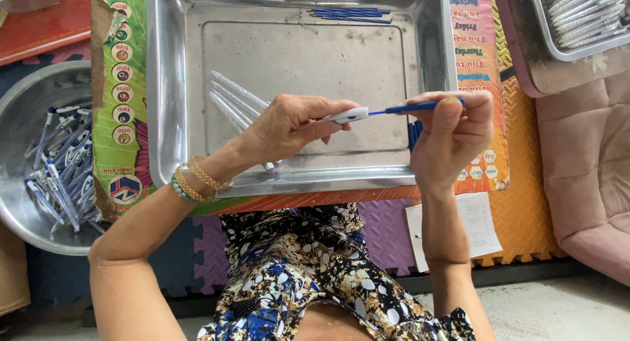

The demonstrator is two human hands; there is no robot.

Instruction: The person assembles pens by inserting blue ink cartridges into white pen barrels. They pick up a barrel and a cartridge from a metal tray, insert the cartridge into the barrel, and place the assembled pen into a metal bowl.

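**Pen Parts Meeting Over a Steel Tray**

We are seeing, from left, a round metal bowl point(26, 111) heaped with pens, then a left hand point(292, 124) pinching a white pen barrel point(348, 115). The right hand point(453, 134) is gripping a blue refill point(407, 107) (its tip touching the barrel) above the steel tray point(164, 85), where clear barrels point(233, 101) are lying.

Head camera — looking steeply down, close over tray point(167, 118).
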